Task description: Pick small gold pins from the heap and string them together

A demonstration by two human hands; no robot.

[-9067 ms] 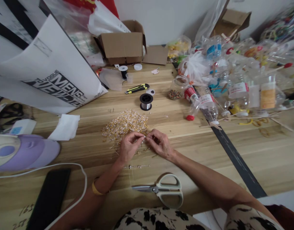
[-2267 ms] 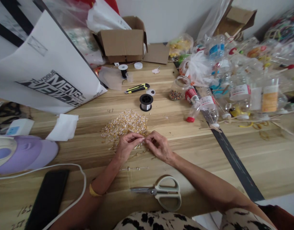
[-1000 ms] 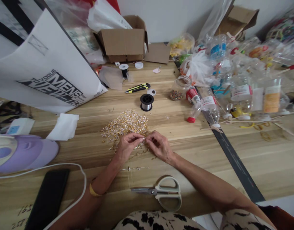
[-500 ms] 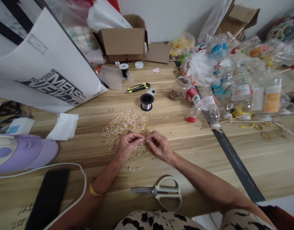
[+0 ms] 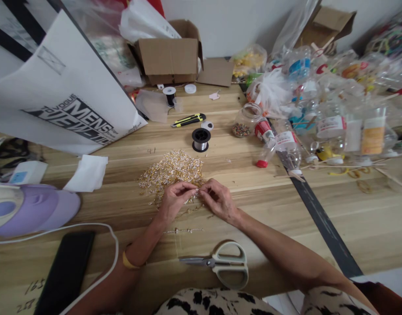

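Observation:
My left hand (image 5: 175, 200) and my right hand (image 5: 218, 200) meet fingertip to fingertip over the wooden table (image 5: 351, 210), pinching a tiny gold and clear bead piece between them. Just beyond the fingers lies a heap of gold and clear beads (image 5: 171, 169). A short beaded strand (image 5: 183, 230) lies on the table below my left hand. White-handled scissors (image 5: 222, 264) rest near the table's front edge, close to my right forearm.
A wire spool (image 5: 201, 139), a yellow-black utility knife (image 5: 188, 120) and a bead jar (image 5: 245, 120) lie beyond the heap. Plastic bottles crowd the right side. A printed white bag (image 5: 66, 92), a cardboard box (image 5: 169, 54), a purple cap (image 5: 33, 210) and a black phone (image 5: 67, 273) are at the left.
Both hands stay at the same spot with fingertips together; only small finger movements and a slight camera shift show.

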